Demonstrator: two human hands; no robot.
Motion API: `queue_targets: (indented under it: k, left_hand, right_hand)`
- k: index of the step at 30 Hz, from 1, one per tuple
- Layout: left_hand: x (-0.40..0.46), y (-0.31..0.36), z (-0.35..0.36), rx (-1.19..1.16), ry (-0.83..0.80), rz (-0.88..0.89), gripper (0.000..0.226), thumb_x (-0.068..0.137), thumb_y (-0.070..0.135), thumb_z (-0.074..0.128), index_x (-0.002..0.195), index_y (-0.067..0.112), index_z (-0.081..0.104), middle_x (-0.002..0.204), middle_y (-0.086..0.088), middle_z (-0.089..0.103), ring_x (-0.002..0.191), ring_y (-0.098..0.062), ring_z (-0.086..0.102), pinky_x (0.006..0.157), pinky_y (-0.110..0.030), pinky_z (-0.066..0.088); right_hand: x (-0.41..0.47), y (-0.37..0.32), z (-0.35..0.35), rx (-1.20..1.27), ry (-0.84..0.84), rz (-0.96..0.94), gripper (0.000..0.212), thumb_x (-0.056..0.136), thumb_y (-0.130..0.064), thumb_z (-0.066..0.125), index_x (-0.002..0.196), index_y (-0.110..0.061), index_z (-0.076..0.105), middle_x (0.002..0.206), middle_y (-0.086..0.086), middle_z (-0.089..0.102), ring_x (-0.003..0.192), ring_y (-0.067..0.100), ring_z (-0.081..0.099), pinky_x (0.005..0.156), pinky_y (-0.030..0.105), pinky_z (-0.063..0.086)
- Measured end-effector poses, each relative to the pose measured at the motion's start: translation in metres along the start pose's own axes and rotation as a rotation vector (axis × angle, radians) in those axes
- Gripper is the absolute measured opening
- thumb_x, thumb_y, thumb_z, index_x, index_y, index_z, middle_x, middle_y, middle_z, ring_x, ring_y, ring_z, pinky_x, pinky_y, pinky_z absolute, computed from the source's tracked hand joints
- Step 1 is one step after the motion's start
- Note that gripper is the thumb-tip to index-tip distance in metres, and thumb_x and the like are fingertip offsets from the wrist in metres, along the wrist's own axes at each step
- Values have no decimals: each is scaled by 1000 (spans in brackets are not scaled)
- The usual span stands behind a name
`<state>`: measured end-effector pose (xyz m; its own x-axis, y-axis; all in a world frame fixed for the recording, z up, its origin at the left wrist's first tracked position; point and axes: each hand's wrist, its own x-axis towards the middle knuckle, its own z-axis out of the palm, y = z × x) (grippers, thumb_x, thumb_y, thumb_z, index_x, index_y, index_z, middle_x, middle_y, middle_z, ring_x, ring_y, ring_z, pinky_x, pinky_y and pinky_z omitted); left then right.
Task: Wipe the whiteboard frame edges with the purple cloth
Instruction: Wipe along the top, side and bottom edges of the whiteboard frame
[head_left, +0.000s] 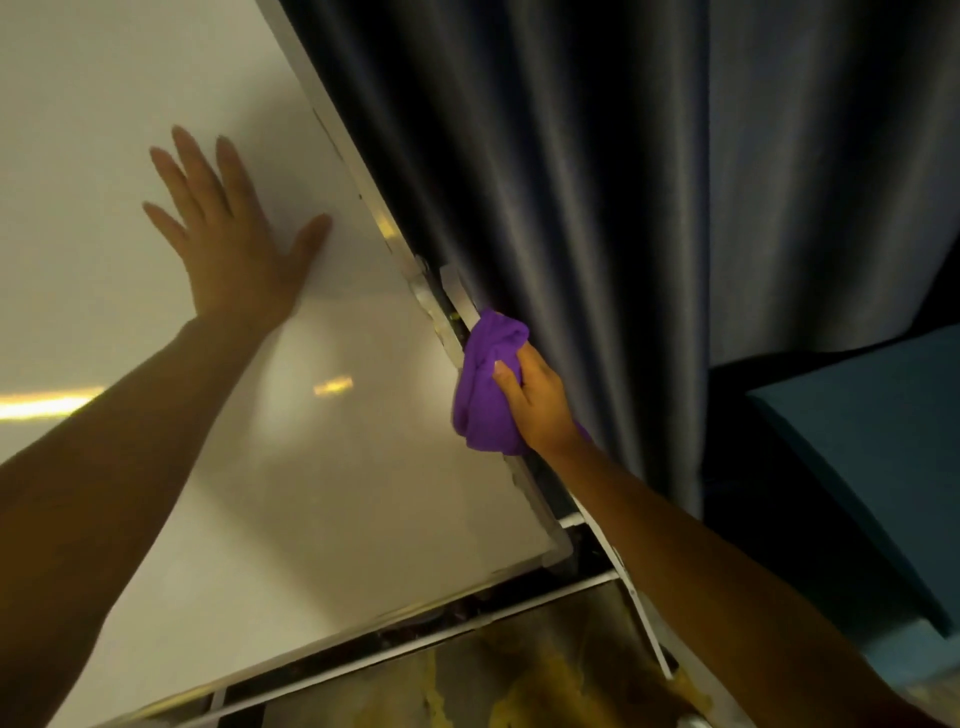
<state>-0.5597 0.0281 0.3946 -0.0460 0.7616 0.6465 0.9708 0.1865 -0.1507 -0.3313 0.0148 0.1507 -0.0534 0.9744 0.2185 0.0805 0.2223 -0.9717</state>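
The whiteboard (322, 467) fills the left half of the view, tilted, its metal frame edge (384, 218) running diagonally from top centre down to the lower right corner. My right hand (540, 400) grips the bunched purple cloth (485, 384) and presses it against the right frame edge, a little above the board's lower right corner. My left hand (234, 234) lies flat on the white surface with fingers spread, holding nothing.
A dark grey-blue curtain (623, 208) hangs right behind the frame edge and touches the cloth. A teal panel (872, 457) juts in at the right. Below the board runs a metal stand rail (467, 623) over a stained floor.
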Motion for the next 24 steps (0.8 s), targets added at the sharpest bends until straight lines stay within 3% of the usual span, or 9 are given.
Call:
queue_targets:
  k: [3, 5, 7, 9, 12, 15, 18, 21, 24]
  left_hand:
    - [-35, 15, 10, 37, -69, 107, 97, 97, 80, 36, 168, 23, 2, 177, -17, -8, 161, -50, -9, 123, -78, 3]
    - [-48, 19, 20, 44, -101, 128, 96, 98, 77, 40, 169, 26, 1, 177, -14, -11, 161, -47, -11, 124, -77, 2]
    - [-43, 16, 25, 49, -117, 124, 96, 97, 78, 39, 169, 27, 0, 177, -11, -13, 162, -45, -13, 125, -76, 3]
    - [-36, 14, 27, 57, -134, 127, 95, 97, 79, 36, 169, 28, 2, 177, -9, -13, 162, -43, -13, 125, -76, 5]
    - [-30, 17, 33, 48, -135, 109, 92, 97, 78, 30, 169, 28, 6, 178, -9, -11, 163, -43, -11, 126, -75, 7]
    - [-30, 19, 42, 48, -99, 84, 85, 102, 72, 34, 169, 27, 9, 178, -11, -7, 163, -44, -9, 125, -76, 8]
    - [-28, 19, 51, 58, -59, 68, 82, 104, 68, 35, 169, 26, 9, 178, -13, -6, 163, -45, -7, 124, -76, 7]
    - [-27, 20, 58, 57, -42, 59, 81, 105, 70, 30, 170, 27, 6, 178, -13, -6, 163, -45, -7, 124, -77, 6]
    - [-25, 21, 63, 58, -18, 41, 81, 105, 70, 27, 170, 26, 5, 177, -13, -5, 162, -46, -6, 124, -77, 5]
  right_hand:
    - [4, 1, -2, -22, -8, 3, 43, 104, -38, 47, 134, -8, 52, 121, 9, 64, 111, 25, 63, 89, 27, 52]
    - [9, -10, -1, -42, 48, -65, 45, 103, -37, 50, 137, -8, 51, 126, 12, 64, 114, 27, 63, 89, 12, 48]
    - [20, -31, -1, -38, 116, -257, 55, 100, -28, 58, 149, -9, 41, 143, 12, 54, 129, 21, 51, 98, -1, 34]
    - [39, -51, 0, -61, 153, -437, 66, 95, -15, 62, 154, -13, 32, 156, 12, 38, 142, 20, 37, 112, 5, 23]
    - [67, -77, 2, -65, 118, -553, 69, 93, -3, 58, 155, -18, 31, 161, 10, 29, 144, 14, 33, 114, 15, 31]
    - [80, -78, 3, -54, 86, -648, 56, 95, -1, 49, 150, -13, 42, 156, 6, 36, 138, 6, 39, 113, 30, 41]
    - [85, -68, 6, -4, 38, -575, 51, 99, -7, 45, 149, -20, 44, 154, 7, 42, 140, 10, 39, 118, 27, 32]
    - [72, -46, 10, -9, 37, -405, 59, 98, -25, 44, 151, -46, 31, 157, -6, 38, 142, 0, 30, 117, 16, 24]
    - [48, -9, 8, -28, 15, -321, 62, 97, -26, 45, 153, -45, 26, 157, -12, 33, 145, 1, 27, 120, 28, 26]
